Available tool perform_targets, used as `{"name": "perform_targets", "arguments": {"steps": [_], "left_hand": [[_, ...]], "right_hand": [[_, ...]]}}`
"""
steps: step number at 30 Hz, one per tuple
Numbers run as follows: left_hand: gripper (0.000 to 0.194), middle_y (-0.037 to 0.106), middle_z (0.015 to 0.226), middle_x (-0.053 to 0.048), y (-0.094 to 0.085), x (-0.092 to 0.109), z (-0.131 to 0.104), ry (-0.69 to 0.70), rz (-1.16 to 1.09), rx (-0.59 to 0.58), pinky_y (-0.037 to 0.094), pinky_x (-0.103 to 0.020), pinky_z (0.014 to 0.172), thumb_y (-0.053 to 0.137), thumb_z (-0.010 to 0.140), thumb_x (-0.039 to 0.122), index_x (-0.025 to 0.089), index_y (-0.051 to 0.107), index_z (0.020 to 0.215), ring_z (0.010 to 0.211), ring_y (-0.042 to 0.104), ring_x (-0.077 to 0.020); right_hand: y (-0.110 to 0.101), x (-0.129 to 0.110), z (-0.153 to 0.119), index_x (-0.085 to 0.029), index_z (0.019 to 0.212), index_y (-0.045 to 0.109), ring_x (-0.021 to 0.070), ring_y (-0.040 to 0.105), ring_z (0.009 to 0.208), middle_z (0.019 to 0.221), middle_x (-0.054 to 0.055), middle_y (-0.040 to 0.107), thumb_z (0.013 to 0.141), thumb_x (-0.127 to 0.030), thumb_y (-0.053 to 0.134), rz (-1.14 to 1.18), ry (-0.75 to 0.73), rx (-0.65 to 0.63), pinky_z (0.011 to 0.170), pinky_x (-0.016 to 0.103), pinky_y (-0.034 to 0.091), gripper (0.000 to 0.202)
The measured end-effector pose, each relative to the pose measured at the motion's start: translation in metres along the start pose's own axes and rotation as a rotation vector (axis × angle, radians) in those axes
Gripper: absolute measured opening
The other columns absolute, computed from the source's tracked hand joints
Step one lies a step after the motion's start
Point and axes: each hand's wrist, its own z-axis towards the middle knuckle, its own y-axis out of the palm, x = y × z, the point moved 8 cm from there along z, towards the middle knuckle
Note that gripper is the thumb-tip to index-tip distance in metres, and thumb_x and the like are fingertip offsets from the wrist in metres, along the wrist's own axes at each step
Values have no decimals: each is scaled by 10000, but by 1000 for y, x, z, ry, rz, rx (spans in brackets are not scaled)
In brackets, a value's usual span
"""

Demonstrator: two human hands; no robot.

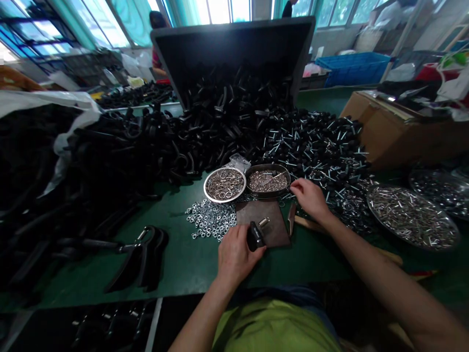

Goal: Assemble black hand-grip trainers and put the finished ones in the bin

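Observation:
My left hand [237, 254] is closed round a black plastic part [258, 235] at the front of a brown square plate [276, 210]. A small coil spring [264, 222] shows just beyond that part; whether the two are joined, I cannot tell. My right hand [309, 195] is at the right end of an oval tin [269, 191] full of tiny metal pieces, fingertips pinched together; what they hold, if anything, is too small to make out. A hammer [292, 219] lies below my right hand, its wooden handle partly under my forearm. Metal nuts [210, 220] lie loose left of the plate.
A round dish [224, 185] of metal rings stands beside the tin. Heaped black handles [205, 132] and black-headed screws [318, 142] spread behind, below a large tipped bin [234, 49]. An assembled hand gripper [141, 256] lies at left. Pins fill a tray [414, 217] at right.

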Motion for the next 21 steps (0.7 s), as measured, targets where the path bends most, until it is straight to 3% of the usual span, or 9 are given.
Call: {"name": "perform_targets", "arguments": {"steps": [2, 4, 8, 15, 21], "left_hand": [[463, 574, 1066, -65, 3, 3, 2, 64, 41, -2, 421, -368, 845, 694, 665, 387, 210, 527, 1060, 989, 537, -249], [490, 561, 1071, -64, 6, 3, 4, 92, 42, -17, 415, -375, 858, 708, 645, 391, 212, 540, 1069, 985, 528, -248], [503, 552, 1055, -59, 10, 2, 5, 104, 17, -38, 410, -381, 865, 714, 637, 388, 214, 551, 1080, 980, 520, -247], [517, 551, 1022, -54, 9, 1, 7, 95, 12, -51, 408, -387, 852, 715, 633, 397, 207, 556, 1087, 960, 513, -246], [507, 543, 1017, -56, 10, -1, 7, 81, 8, -49, 408, -395, 846, 722, 620, 393, 211, 561, 1065, 956, 510, -247]], "right_hand": [[-8, -1, 25, -180, 820, 645, 193, 568, 821, 851, 59, 646, 813, -223, 508, -119, -68, 41, 749, 321, 410, 143], [0, -14, 40, -174, 841, 663, 202, 557, 880, 887, 70, 656, 822, -214, 512, -194, -156, -26, 788, 327, 402, 158], [36, -55, 53, -194, 827, 694, 193, 544, 918, 897, 56, 674, 816, -206, 548, -247, -292, -205, 812, 308, 391, 147], [102, -134, 57, -206, 890, 709, 200, 522, 986, 952, 60, 677, 838, -254, 536, -256, -466, -362, 833, 291, 389, 187], [139, -169, 55, -144, 891, 704, 247, 519, 1006, 969, 128, 659, 810, -233, 557, -293, -505, -422, 813, 320, 403, 190]]}}
